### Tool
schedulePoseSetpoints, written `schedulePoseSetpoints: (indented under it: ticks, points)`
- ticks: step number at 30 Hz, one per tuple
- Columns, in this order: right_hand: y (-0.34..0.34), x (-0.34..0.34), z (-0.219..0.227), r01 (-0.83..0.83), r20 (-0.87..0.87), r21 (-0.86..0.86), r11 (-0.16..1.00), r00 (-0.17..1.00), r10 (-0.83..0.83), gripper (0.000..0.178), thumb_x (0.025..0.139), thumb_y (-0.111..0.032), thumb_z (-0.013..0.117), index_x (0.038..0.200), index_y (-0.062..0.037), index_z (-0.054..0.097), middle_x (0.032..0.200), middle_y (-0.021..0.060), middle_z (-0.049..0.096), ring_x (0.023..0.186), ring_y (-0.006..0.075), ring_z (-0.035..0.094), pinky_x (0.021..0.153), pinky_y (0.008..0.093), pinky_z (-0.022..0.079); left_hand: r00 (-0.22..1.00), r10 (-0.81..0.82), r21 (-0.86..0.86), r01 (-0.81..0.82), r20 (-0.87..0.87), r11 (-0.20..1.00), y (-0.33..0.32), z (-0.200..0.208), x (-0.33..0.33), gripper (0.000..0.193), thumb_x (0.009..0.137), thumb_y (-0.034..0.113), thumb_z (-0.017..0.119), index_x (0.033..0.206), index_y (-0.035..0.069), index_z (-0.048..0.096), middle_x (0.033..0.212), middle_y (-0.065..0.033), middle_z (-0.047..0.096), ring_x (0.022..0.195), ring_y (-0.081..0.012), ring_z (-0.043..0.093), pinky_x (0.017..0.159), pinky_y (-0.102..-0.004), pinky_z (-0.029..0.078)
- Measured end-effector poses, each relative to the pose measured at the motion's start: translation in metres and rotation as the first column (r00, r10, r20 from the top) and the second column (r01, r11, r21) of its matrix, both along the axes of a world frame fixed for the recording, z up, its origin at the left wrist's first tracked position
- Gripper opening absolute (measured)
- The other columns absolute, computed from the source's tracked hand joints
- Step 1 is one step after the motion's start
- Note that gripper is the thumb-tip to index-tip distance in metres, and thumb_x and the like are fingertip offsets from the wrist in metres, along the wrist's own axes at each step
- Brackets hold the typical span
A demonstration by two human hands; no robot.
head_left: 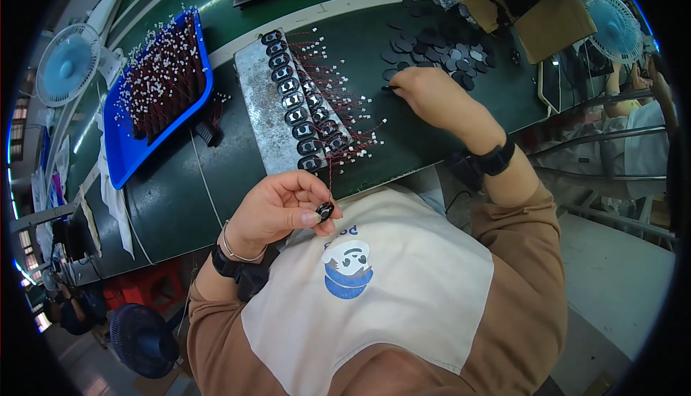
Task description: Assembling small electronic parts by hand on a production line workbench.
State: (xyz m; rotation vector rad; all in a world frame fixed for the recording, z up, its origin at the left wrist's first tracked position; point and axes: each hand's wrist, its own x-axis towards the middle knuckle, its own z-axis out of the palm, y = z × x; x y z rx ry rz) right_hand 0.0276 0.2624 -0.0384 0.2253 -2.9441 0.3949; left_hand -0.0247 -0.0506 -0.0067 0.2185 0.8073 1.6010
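Small black round part with red wire pinched in left hand; right hand at pile of black discs.

Blue plastic tray (122, 153) of wired parts sits at 10 o'clock. Left hand (277, 209) is clamped on small black round part (324, 212) near chest. Grey metal jig plate (263, 119) holds finished row. At 1 o'clock, right hand (432, 93) fingertips are closed on a black disc (389, 88) from the pile (432, 43). Risk: trailing red wire could snag jig leads, dragging parts off.
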Motion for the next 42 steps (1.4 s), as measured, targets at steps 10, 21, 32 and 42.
schedulePoseSetpoints:
  ticks: [10,21,32,42]
  points:
    - [-0.008,-0.019,0.045,-0.304,0.575,0.302,0.903,0.814,0.082,0.011,0.077,-0.007,0.058,0.085,-0.0002,0.062,0.077,0.0157,0.062,0.076,0.0341,0.060,0.068,0.0385,0.049,0.998,-0.052,-0.014,0.052,-0.039,0.999,0.009,0.004,-0.001,0.029,0.077,-0.002,0.066,0.102,-0.005,0.052,0.097,-0.0274,0.061,0.082,-0.0293,0.066,0.074,-0.0370,0.056]
    - [0.007,0.010,0.022,0.110,0.079,-0.026,0.994,0.991,-0.107,0.019,0.075,-0.014,0.064,0.089,-0.0004,0.061,0.082,0.0149,0.062,0.076,0.0307,0.061,0.064,0.0380,0.049,0.998,-0.019,-0.001,0.019,-0.060,1.000,-0.005,0.000,-0.002,0.028,0.076,-0.004,0.065,0.102,-0.005,0.053,0.097,-0.0270,0.061,0.082,-0.0289,0.066,0.074,-0.0366,0.056]
    - [-0.029,0.024,-0.013,0.344,0.002,-0.058,0.937,0.939,-0.344,0.030,0.074,-0.020,0.071,0.093,0.0008,0.061,0.080,0.0106,0.059,0.066,0.0227,0.058,0.062,0.0310,0.048,0.998,-0.025,-0.013,0.024,-0.055,1.000,0.004,0.002,-0.003,0.040,0.075,0.002,0.069,0.110,-0.007,0.051,0.098,-0.0236,0.062,0.082,-0.0285,0.066,0.074,-0.0344,0.055]
    - [-0.077,0.042,0.055,-0.321,-0.266,-0.797,0.512,0.947,0.181,0.037,0.070,-0.006,0.074,0.102,0.0055,0.059,0.085,0.0090,0.057,0.069,0.0145,0.053,0.061,0.0236,0.042,0.984,0.109,0.150,-0.130,0.142,0.980,0.021,-0.004,0.003,0.036,0.082,0.007,0.064,0.114,-0.004,0.051,0.106,-0.0186,0.059,0.091,-0.0248,0.063,0.075,-0.0320,0.055]
